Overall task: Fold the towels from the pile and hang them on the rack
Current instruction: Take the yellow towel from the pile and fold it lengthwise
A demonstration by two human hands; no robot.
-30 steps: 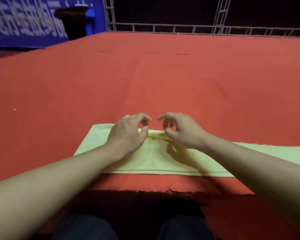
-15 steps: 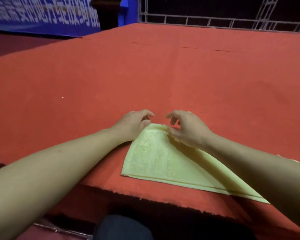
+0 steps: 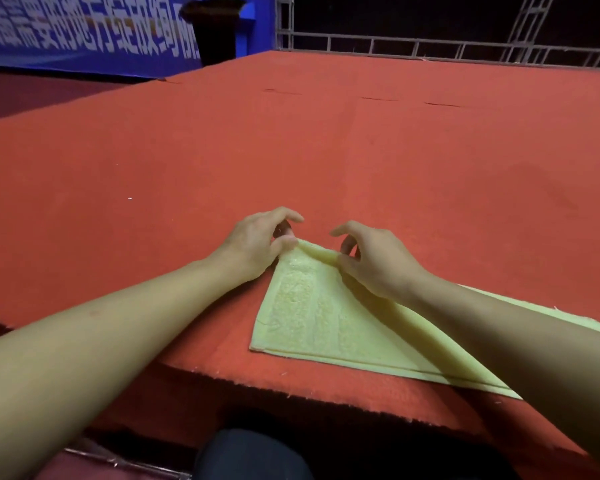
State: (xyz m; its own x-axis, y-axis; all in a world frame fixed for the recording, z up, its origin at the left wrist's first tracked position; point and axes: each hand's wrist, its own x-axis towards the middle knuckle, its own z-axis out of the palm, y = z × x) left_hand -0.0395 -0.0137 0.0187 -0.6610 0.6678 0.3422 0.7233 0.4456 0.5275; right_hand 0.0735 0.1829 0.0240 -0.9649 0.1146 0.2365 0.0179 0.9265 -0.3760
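A pale yellow towel (image 3: pixel 326 320) lies folded lengthwise on the red carpeted platform (image 3: pixel 291 150), near its front edge. Its right part runs under my right forearm and out of the frame. My left hand (image 3: pixel 257 240) pinches the towel's far left corner between thumb and fingers. My right hand (image 3: pixel 374 258) pinches the same short edge a little to the right, fingers curled over it. That edge is lifted slightly off the carpet between both hands. No pile and no rack are in view.
The platform's front edge (image 3: pixel 291 393) runs just below the towel, with my dark trousers (image 3: pixel 253 455) beneath it. A blue banner (image 3: pixel 84 32) and a black bin (image 3: pixel 215 32) stand far left. Metal truss railing (image 3: pixel 430 46) lines the back.
The view has swung left and the towel now lies at an angle. Both hands went from hovering over its far edge to pinching its left short end and lifting it slightly.
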